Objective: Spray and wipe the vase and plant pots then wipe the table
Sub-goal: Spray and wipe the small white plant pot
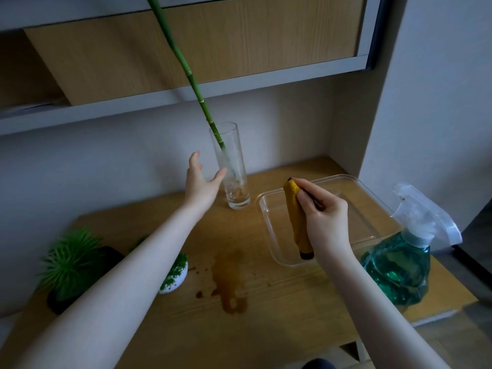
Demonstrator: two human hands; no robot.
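just left grip (200, 179) spread beside vase (231, 166), right grip (323, 209) pinching yellow cloth (296, 219)

2 slender forearms, bare to the frame edge with no sleeves, end in the left hand (200, 182) and right hand (326, 215), both ringless, nails short.

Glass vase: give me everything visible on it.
The glass vase is a tall, clear, straight-sided cylinder with a thick base, standing upright at the back of the wooden table. A green bamboo stalk leans out of it, up and left. Brownish residue sits at the bottom. The open left hand reaches beside it; contact is unclear.
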